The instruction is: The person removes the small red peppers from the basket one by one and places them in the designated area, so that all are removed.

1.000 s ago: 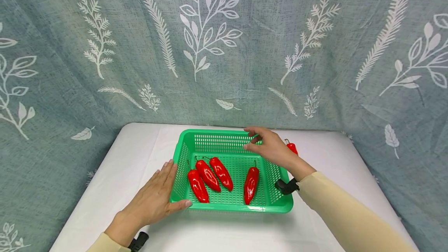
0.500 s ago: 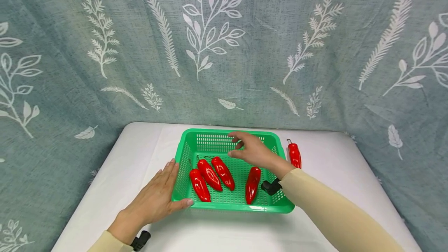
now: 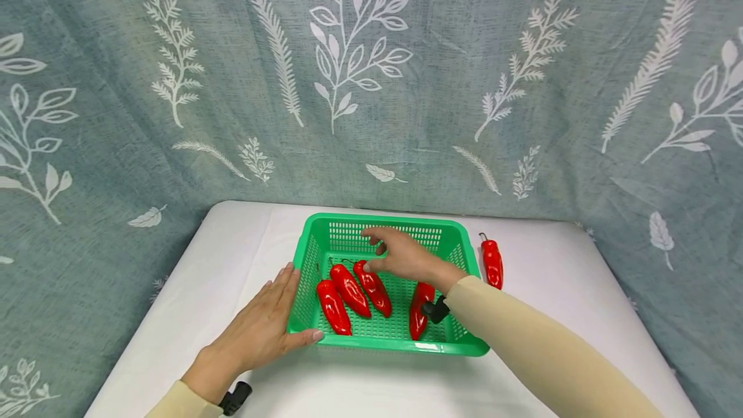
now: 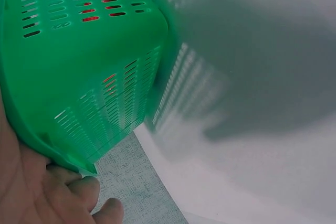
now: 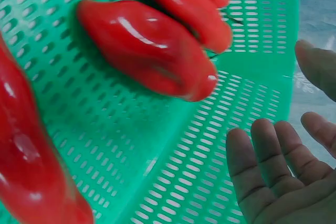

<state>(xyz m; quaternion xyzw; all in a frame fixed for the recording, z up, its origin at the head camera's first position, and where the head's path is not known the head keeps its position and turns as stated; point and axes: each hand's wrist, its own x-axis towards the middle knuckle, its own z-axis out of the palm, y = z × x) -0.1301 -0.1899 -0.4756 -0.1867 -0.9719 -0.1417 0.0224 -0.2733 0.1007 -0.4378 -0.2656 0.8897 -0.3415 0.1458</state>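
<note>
A green plastic basket with slotted walls holds several red peppers. Three of them lie side by side at its left: the left pepper, the middle pepper and the right pepper. Another red pepper lies apart at the right, partly hidden under my right wrist. My left hand rests against the basket's left front corner, fingers straight along the side and thumb on the front rim. Over the basket, my right hand hovers empty with loosely bent fingers, its thumb overlapping the stem end of the right pepper.
One more red pepper lies on the white table, just outside the basket's right wall. A blue-green curtain with white leaf prints hangs behind the table and along its sides.
My right hand has moved left and slightly nearer over the basket, toward the group of three peppers. The pepper outside the basket has come into fuller view. My left hand stays at the corner.
</note>
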